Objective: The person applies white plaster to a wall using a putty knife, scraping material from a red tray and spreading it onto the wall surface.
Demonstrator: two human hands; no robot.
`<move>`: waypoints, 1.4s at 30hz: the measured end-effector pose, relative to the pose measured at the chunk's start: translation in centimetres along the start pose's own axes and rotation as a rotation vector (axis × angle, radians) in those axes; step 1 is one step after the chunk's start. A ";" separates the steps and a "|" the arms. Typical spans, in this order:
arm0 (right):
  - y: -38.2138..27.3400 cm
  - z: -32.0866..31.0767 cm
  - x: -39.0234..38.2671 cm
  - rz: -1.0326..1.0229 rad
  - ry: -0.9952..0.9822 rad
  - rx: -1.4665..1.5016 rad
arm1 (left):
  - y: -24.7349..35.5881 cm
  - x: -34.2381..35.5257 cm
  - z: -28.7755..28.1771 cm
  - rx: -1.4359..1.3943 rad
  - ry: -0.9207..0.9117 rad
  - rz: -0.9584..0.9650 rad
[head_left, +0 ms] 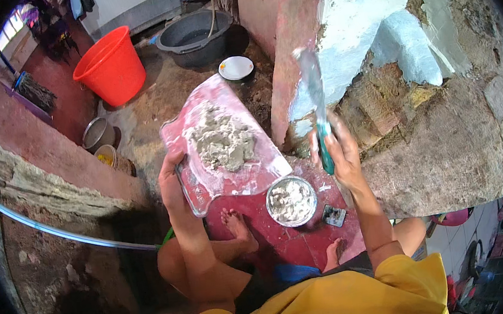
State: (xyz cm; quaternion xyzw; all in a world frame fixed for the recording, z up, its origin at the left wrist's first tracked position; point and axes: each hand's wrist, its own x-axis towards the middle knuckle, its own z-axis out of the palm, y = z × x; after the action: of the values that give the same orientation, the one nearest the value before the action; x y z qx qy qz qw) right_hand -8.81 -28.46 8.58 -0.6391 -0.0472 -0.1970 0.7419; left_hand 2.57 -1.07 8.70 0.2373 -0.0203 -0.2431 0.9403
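Note:
My left hand (pixel 173 179) grips the left edge of a red board (pixel 196 183) smeared with white. A heap of grey-white plaster (pixel 223 141) lies on the board. In my right hand (pixel 342 151) is a putty knife (pixel 316 90) with a green handle, its blade pointing up and slightly blurred. The blade is in front of the wall, beside a light blue-white patch (pixel 348 32); whether it touches is unclear. A round tub (pixel 293 216) of white paste stands on the red floor below the board, near my feet.
A small dark square object (pixel 333 215) lies beside the tub. Farther off are a red bucket (pixel 113 67), a black basin (pixel 183 48), a white plate (pixel 236 75) and a metal pot (pixel 98 134). A pale hose (pixel 65 231) curves along the left. Rough, broken wall (pixel 444 150) stands at right.

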 end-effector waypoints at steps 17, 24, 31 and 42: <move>-0.5 -3.2 -4.0 -0.125 -0.221 -0.571 | -1.7 -0.8 1.5 -0.016 -0.033 -0.112; -3.1 -7.0 -7.6 0.008 -0.184 -0.685 | -1.9 -0.8 2.8 -0.040 -0.095 -0.132; -7.8 -7.4 -9.7 0.612 -0.071 0.160 | -3.1 -1.2 2.5 0.179 0.033 -0.076; -6.3 -5.7 -10.3 0.689 -0.068 0.044 | -4.5 -1.6 2.6 0.154 0.030 -0.194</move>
State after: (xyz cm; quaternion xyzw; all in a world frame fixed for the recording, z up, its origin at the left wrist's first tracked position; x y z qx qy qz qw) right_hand -21.56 -32.24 10.07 -0.6076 0.1424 0.0875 0.7765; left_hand -1.23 -4.91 9.08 0.3134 -0.0016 -0.3269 0.8916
